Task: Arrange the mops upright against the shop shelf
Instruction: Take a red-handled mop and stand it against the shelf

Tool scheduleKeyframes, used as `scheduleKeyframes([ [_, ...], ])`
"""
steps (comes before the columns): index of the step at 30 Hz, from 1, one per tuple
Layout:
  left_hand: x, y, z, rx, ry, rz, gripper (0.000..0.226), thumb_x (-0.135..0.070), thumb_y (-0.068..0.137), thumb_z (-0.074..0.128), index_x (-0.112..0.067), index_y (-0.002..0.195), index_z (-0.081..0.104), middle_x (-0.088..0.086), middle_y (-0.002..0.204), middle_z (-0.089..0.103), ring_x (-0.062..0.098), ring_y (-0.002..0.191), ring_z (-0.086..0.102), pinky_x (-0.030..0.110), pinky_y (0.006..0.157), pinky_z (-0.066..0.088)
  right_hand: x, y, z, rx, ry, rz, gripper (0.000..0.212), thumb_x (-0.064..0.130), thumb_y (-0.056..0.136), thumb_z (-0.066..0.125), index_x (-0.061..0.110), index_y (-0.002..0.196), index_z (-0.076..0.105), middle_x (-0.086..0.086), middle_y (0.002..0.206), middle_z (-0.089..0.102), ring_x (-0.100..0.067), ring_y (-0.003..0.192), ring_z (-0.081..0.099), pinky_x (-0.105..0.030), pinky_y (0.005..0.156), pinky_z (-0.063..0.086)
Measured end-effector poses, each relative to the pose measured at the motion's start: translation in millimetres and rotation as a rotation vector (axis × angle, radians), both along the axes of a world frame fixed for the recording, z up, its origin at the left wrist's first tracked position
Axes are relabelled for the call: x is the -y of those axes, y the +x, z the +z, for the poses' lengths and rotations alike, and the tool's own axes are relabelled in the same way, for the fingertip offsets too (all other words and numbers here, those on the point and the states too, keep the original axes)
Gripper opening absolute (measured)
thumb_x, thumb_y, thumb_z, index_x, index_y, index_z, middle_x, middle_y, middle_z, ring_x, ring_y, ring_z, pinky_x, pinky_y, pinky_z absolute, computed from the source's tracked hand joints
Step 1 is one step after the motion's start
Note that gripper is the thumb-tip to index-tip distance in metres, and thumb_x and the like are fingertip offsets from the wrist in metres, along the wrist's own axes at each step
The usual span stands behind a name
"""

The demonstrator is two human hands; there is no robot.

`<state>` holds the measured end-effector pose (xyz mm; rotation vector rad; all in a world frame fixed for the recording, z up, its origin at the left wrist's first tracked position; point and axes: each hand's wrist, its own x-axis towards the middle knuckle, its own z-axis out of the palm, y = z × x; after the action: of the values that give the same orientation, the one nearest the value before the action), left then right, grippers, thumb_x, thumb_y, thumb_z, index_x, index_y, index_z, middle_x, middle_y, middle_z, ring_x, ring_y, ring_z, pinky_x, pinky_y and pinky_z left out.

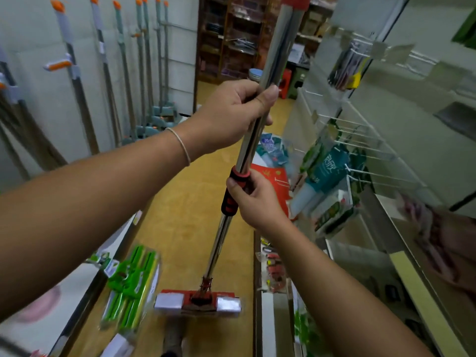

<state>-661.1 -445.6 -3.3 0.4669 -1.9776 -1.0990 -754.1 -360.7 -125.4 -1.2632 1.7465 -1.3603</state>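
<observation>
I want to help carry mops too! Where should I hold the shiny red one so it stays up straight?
Hold the mop like the hands do: right hand around the red-and-black grip, left hand higher on the bare steel pole. Reach from the side; the pole stands nearly upright, head at the floor.

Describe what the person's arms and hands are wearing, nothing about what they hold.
Both forearms are bare, with no sleeves in view. The left hand has a thin, pale cord bracelet looped round its wrist. The right hand and its wrist carry nothing: no glove, watch or band. No rings show on either hand.
</observation>
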Motion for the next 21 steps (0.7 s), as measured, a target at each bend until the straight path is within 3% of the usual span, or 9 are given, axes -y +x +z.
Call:
scheduleKeyframes([
  [5, 101, -56, -3, -0.011, 0.033, -0.075, 0.040, -0.031, 0.100, 0.049, 0.006, 0.101, 0.063, 0.016, 0.086, 0.071, 0.016, 0.078, 0.069, 0.036, 0.077, 0.056, 88, -47, -7, -0.011, -0.035, -0.110, 0.011, 0.020, 0.095, 0.063, 0.023, 0.105, 0.061, 0.007, 0.089, 0.062, -0.006, 0.084, 0.059, -0.029, 0.083, 0.052],
  [8, 157, -90, 3, 0.000, 0.057, -0.130, 0.041, -0.029, 0.100, 0.048, 0.010, 0.103, 0.061, 0.017, 0.086, 0.070, 0.012, 0.077, 0.070, 0.033, 0.078, 0.056, 141, -79, -4, -0.028, -0.036, -0.175, 0.015, 0.021, 0.093, 0.065, 0.020, 0.108, 0.063, 0.006, 0.090, 0.063, -0.008, 0.085, 0.060, -0.034, 0.085, 0.052],
  [14, 235, -152, 18, 0.004, 0.038, -0.195, 0.042, -0.029, 0.101, 0.047, 0.011, 0.105, 0.059, 0.011, 0.081, 0.068, 0.005, 0.072, 0.069, 0.026, 0.074, 0.055, 217, -136, 15, -0.070, -0.053, -0.245, 0.014, 0.019, 0.092, 0.067, 0.011, 0.104, 0.064, 0.002, 0.087, 0.061, -0.008, 0.079, 0.056, -0.020, 0.072, 0.047],
  [17, 270, -180, 21, -0.015, 0.029, -0.198, 0.043, -0.032, 0.100, 0.048, 0.009, 0.104, 0.060, 0.013, 0.081, 0.069, 0.007, 0.072, 0.069, 0.035, 0.079, 0.055, 253, -163, 21, -0.092, -0.069, -0.256, 0.016, 0.016, 0.093, 0.066, 0.005, 0.104, 0.064, -0.005, 0.087, 0.060, -0.013, 0.081, 0.055, -0.028, 0.075, 0.047],
  [21, 314, -213, 21, -0.024, 0.028, -0.167, 0.042, -0.034, 0.098, 0.049, 0.006, 0.102, 0.061, 0.008, 0.077, 0.069, 0.010, 0.074, 0.070, 0.046, 0.085, 0.056, 303, -195, 19, -0.076, -0.063, -0.261, 0.014, 0.020, 0.093, 0.065, 0.013, 0.106, 0.064, -0.008, 0.094, 0.064, -0.015, 0.087, 0.059, -0.030, 0.081, 0.050],
])
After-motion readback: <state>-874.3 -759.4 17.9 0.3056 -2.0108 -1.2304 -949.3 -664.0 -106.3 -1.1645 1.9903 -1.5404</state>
